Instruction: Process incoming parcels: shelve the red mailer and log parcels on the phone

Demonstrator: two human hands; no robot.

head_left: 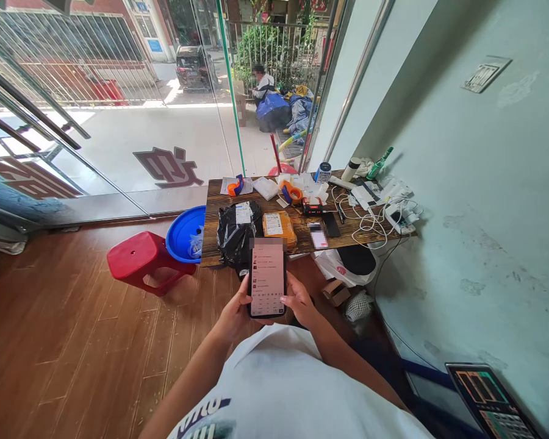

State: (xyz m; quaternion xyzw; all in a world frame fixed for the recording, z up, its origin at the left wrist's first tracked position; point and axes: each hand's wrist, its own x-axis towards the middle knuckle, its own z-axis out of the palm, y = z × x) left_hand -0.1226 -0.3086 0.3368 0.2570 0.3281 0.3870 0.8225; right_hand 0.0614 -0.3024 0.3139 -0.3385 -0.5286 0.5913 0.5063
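A smartphone [268, 274] is held upright in front of my body, its lit screen showing a list with an on-screen keyboard below. My left hand [234, 312] wraps its left edge, with the thumb at the lower left of the screen. On the other edge, my right hand [301, 302] grips the phone with its thumb over the keyboard. Just beyond the phone lie a black plastic parcel [231, 235] and an orange parcel [287, 230], both bearing white labels. To their right, a second phone [318, 235] lies on the wooden table [213, 213].
On the table are tape dispensers [292, 192], tangled white cables [365, 227] and a power strip [399, 219]. A red stool [139, 259] and a blue basin [183, 231] stand left. A white bag [332, 268] sits below the table. Beyond the glass, a person [263, 82] sits outside.
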